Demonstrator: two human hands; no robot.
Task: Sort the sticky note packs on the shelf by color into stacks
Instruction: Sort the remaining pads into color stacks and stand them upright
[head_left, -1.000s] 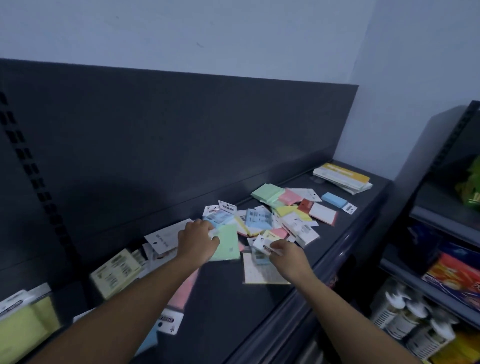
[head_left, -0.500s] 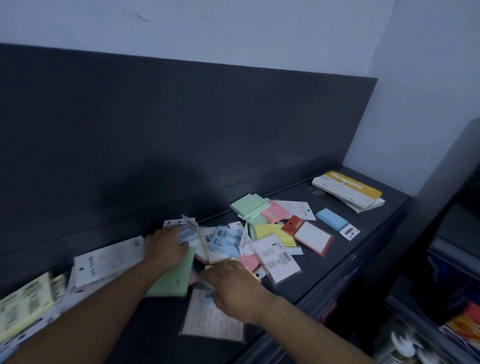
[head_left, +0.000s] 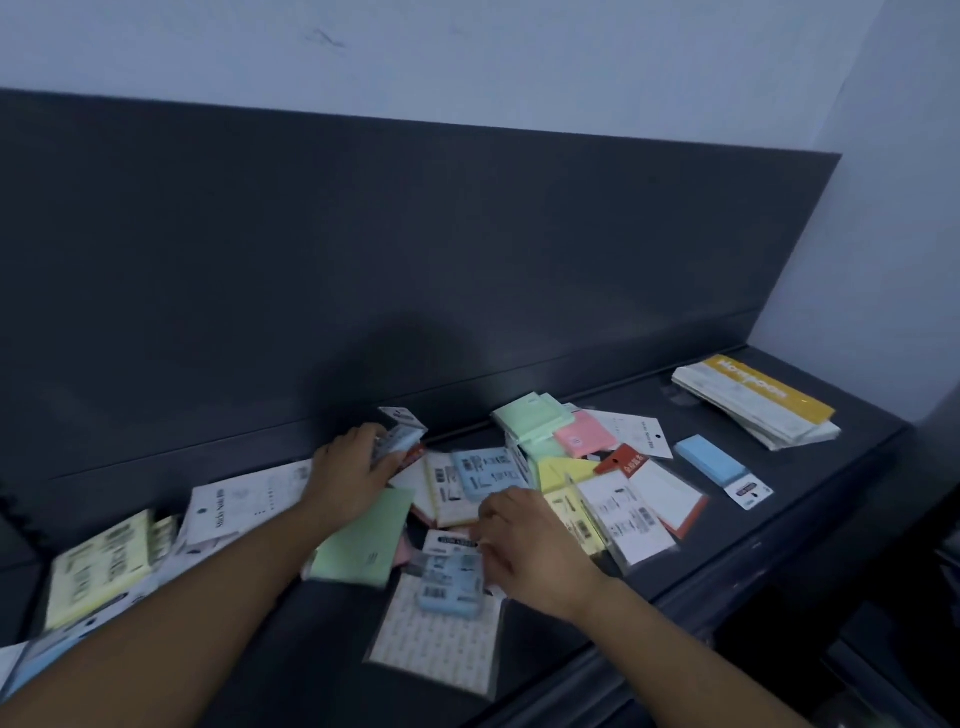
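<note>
Mostly unsorted: sticky note packs (head_left: 488, 473) lie jumbled mid-shelf (head_left: 810, 499). Left hand (head_left: 356, 470) curls round a white-carded pack (head_left: 400, 436) at the pile's rear, likely lifting it clear to check its colour. Right hand (head_left: 524, 551) sits on the edge of a blue pack (head_left: 449, 579) atop a printed sheet (head_left: 436, 639); pinching or pressing, cannot tell. Probably a blue stack starting there. Green stack (head_left: 530, 421) sits further back.

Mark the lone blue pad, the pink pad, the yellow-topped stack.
blue pad (head_left: 709, 460), head view, centre of top face.
pink pad (head_left: 584, 434), head view, centre of top face.
yellow-topped stack (head_left: 758, 397), head view, yellow cover.
</note>
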